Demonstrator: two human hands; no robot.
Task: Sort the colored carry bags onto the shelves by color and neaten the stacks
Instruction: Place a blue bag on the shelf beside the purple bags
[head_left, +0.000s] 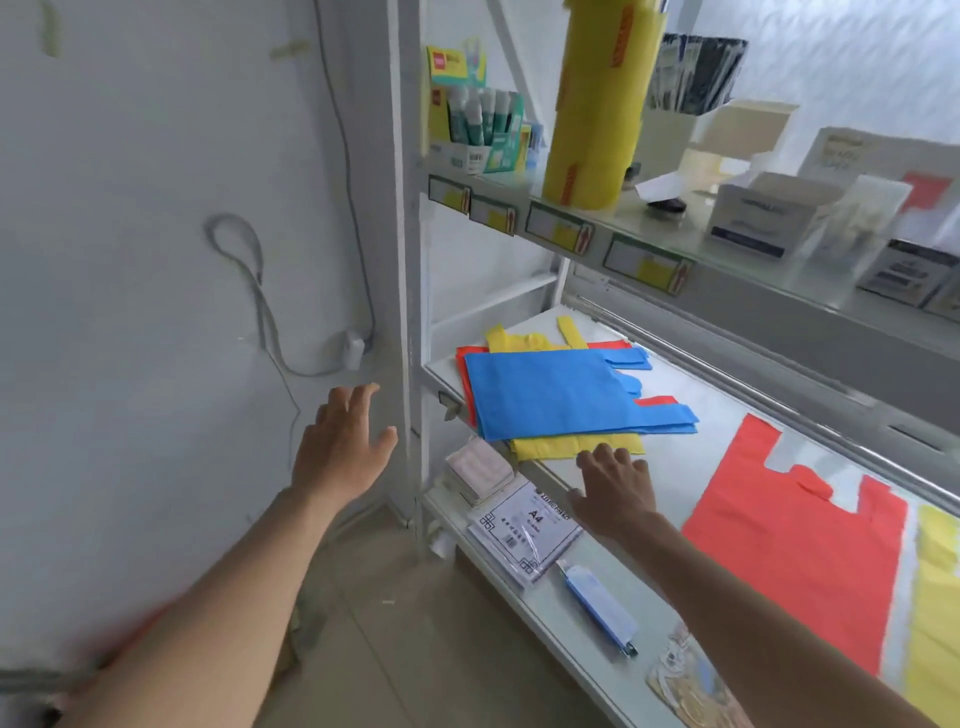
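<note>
Reaching along the white middle shelf (691, 467), the right hand (615, 483) lay flat, fingers spread, empty, just short of the mixed pile's bottom yellow plastic carry bag (576, 446). Left hand (340, 447) hovered spread and empty, left of the pile. Blue bag (550, 389) topped the pile, red (464, 371) beneath. Judgement: lift the blue clear first, by its flat body, not its handles.
</note>
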